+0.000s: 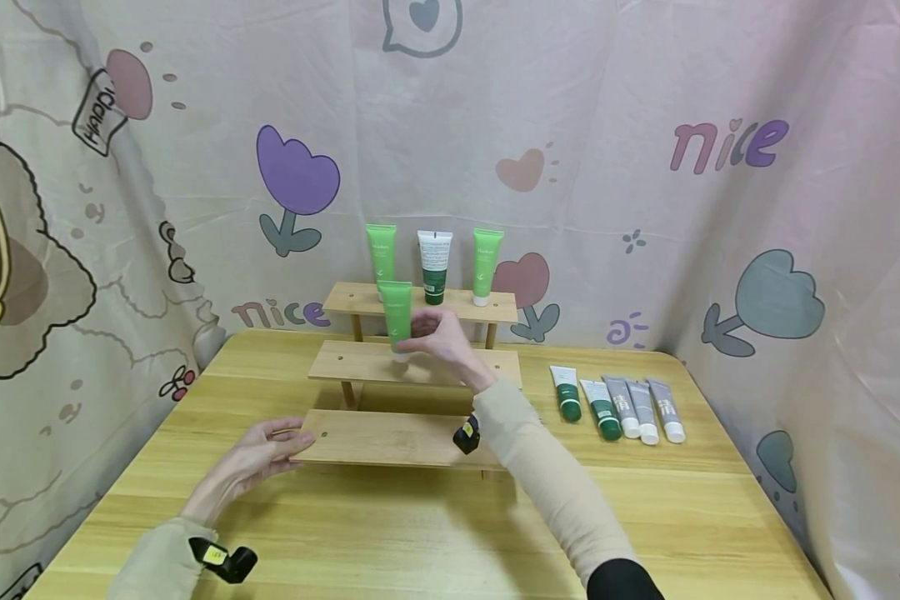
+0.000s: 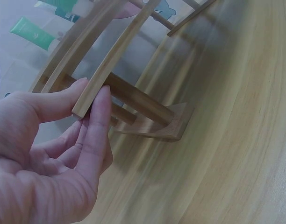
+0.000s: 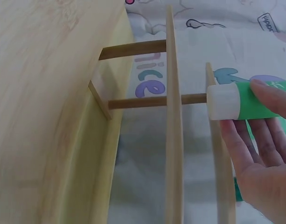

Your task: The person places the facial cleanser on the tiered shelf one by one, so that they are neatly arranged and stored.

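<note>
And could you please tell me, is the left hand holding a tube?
No, the left hand pinches the end of the lowest wooden shelf.

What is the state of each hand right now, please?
Left hand: holding the lowest shelf by its left end.
Right hand: holding a green tube.

Backdrop cloth (image 1: 592, 92): the word "nice" is printed at upper right and again at lower left. A drawn tag (image 1: 99, 112) at far left reads "Happy", lettering askew. Print on the held green tube (image 1: 397, 310) and the white-and-green tube (image 1: 435, 250) is too small to read; the yellow wrist label (image 1: 214, 554) is likewise illegible.
</note>
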Tool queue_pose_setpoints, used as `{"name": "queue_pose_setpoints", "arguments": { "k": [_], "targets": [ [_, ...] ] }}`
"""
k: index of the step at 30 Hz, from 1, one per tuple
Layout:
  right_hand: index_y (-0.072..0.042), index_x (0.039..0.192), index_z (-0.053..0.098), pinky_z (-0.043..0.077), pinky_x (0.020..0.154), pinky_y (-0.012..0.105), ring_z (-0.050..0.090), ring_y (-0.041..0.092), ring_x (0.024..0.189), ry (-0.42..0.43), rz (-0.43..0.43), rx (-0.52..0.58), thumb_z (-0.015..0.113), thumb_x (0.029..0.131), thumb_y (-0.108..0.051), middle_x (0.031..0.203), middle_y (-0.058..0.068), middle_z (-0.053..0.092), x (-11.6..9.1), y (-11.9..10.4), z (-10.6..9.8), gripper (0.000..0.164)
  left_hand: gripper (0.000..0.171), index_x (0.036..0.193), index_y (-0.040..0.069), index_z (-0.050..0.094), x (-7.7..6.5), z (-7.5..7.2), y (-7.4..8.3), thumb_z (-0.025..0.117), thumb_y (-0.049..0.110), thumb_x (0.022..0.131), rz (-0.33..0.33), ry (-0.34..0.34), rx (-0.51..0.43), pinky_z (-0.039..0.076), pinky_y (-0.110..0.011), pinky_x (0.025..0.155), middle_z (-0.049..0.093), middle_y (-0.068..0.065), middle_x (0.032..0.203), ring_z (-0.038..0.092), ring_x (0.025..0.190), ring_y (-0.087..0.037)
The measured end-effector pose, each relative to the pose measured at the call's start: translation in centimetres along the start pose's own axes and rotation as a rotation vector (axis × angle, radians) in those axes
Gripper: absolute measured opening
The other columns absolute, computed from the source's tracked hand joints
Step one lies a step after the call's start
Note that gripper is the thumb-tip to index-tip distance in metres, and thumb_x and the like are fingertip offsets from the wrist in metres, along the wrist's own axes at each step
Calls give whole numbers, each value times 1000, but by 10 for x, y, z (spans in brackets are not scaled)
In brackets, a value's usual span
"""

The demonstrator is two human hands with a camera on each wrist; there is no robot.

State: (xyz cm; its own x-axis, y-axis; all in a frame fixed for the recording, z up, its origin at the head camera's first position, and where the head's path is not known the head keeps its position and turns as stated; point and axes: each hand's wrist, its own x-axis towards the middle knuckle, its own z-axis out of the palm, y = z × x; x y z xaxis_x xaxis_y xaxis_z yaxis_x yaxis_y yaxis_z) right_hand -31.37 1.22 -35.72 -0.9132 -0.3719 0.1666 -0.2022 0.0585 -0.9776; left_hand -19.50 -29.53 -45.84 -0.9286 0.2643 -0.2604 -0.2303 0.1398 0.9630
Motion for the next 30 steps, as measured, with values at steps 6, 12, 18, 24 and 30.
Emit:
{"name": "queue_pose_setpoints", "arguments": {
  "k": [6, 12, 18, 24, 30],
  "targets": [
    [8, 113, 67, 61, 88, 26, 68, 11, 87, 13, 13, 1, 79, 75, 10, 114, 25, 72, 5, 3, 9, 40, 82, 150, -22, 4, 0, 0, 0, 60, 16, 102, 3, -1, 0, 62, -27, 90, 29, -45, 149, 64, 100, 0],
    [8, 113, 67, 60, 89, 27, 69, 14, 90, 16, 9, -4, 80, 76, 9, 115, 26, 71, 9, 8, 17, 39, 83, 150, -22, 5, 0, 0, 0, 60, 17, 102, -2, 4, 7, 62, -28, 91, 27, -45, 150, 64, 101, -1],
    [5, 115, 68, 60, 95, 30, 70, 20, 97, 27, 36, -1, 82, 75, 7, 116, 23, 72, 11, 12, 23, 42, 82, 150, -22, 6, 0, 1, 0, 60, 17, 102, -3, 11, 13, 62, -28, 90, 30, -44, 149, 63, 101, 0],
    [3, 114, 69, 60, 96, 32, 70, 18, 96, 36, 62, 2, 83, 74, 6, 116, 21, 72, 13, 14, 29, 42, 82, 150, -22, 5, -1, 0, 1, 60, 17, 102, -3, 5, 10, 62, -28, 91, 28, -45, 150, 64, 101, -1],
    [3, 112, 69, 60, 93, 30, 70, 19, 95, 54, 60, -10, 83, 74, 6, 114, 22, 73, 17, 18, 34, 41, 82, 151, -21, 6, 0, 0, 0, 59, 17, 103, -6, 5, 17, 62, -27, 90, 31, -44, 149, 64, 101, -1]
  ]
}}
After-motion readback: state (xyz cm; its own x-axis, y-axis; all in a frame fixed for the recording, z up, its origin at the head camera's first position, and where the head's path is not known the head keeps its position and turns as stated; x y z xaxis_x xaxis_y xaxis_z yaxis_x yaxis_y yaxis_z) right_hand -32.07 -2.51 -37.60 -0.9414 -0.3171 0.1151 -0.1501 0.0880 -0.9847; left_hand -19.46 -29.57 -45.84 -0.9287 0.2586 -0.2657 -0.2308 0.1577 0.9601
